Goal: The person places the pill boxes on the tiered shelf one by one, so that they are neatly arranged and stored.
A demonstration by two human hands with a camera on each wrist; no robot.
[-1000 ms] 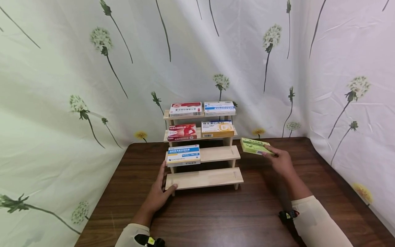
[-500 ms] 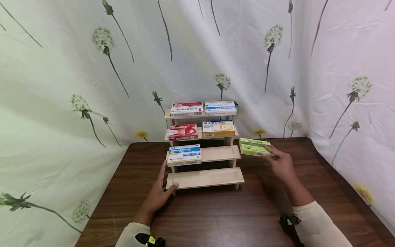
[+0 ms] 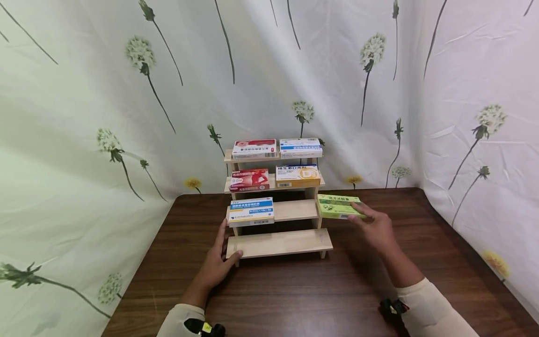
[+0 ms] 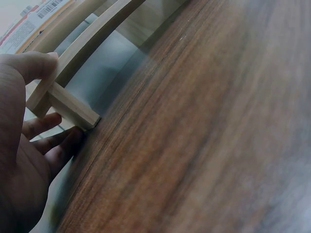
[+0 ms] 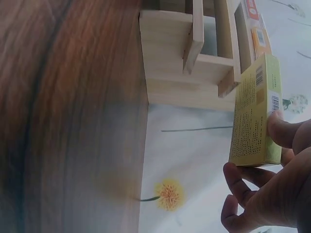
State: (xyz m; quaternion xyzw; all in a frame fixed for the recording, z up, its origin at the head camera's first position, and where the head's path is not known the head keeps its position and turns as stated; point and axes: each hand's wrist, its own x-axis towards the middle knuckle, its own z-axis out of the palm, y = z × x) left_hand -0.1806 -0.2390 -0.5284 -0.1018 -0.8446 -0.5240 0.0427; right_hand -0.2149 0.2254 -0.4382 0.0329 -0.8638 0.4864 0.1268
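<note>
My right hand (image 3: 376,229) pinches a yellow-green medicine box (image 3: 339,206) by its right end, thumb on one side and fingers on the other. The box's left end is at the right end of the third step down of a wooden step rack (image 3: 280,243); whether they touch, I cannot tell. In the right wrist view the box (image 5: 256,109) appears beside the rack's side. My left hand (image 3: 216,262) grips the rack's lower left end, thumb over the bottom step and fingers along the side. A blue-and-white medicine box (image 3: 251,211) lies on that third step, at its left.
On the second step are a red medicine box (image 3: 250,180) and a white-and-orange medicine box (image 3: 297,175). The top step bears a red-and-white box (image 3: 254,148) and a white-and-blue box (image 3: 301,147). Behind the dark wooden table (image 3: 286,299) hangs a dandelion-print cloth (image 3: 261,93).
My right hand has brought the yellow-green box left and slightly down toward the rack's third step. The left hand stays on the rack.
</note>
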